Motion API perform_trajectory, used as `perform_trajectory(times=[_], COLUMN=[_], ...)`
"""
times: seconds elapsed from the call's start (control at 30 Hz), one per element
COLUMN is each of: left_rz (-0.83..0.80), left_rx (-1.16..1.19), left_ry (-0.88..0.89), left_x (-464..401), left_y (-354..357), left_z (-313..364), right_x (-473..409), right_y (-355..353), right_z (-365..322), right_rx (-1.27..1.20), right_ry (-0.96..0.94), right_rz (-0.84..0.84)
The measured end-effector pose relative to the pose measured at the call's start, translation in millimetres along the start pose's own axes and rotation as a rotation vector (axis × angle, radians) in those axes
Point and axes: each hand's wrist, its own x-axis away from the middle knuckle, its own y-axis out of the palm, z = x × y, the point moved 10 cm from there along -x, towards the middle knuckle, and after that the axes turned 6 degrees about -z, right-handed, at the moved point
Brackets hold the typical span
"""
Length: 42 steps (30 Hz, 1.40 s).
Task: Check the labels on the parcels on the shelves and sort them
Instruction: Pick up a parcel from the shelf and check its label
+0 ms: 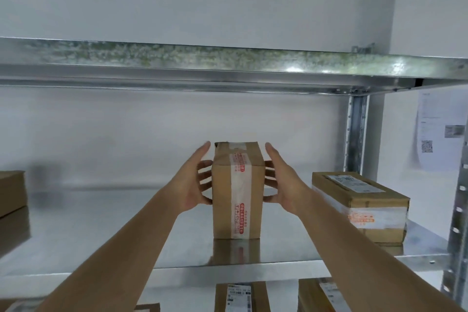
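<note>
A tall cardboard parcel with white tape printed in red stands upright on the metal shelf, at its middle. My left hand is at the parcel's left side, fingers spread and straight, fingertips at the cardboard. My right hand mirrors it on the right side, fingers extended against the box. No label shows on the faces turned to me.
A flat parcel with a white label on top lies at the shelf's right end. Another brown box sits at the far left. Labelled parcels lie on the shelf below. An upper shelf crosses overhead, and a paper sheet hangs on the right wall.
</note>
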Motion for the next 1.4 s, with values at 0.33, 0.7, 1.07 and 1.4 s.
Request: perform_trajectory(times=[0.33, 0.7, 1.07, 1.4], left_rz=[-0.022, -0.144, -0.177, -0.161], left_rx=[-0.281, -0.305, -0.341, -0.361], left_ry=[-0.278, -0.405, -0.406, -0.420], left_x=[1, -21, -24, -31], left_y=[3, 7, 10, 8], left_z=[7, -15, -11, -11], right_x=[4, -17, -22, -23], right_y=[1, 4, 3, 2], right_z=[-14, 0, 1, -1], right_rx=[0.306, 0.292, 0.304, 0.319], right_ry=[0.226, 0.313, 0.355, 0.348], right_rz=[-0.119, -0.247, -0.228, -0.218])
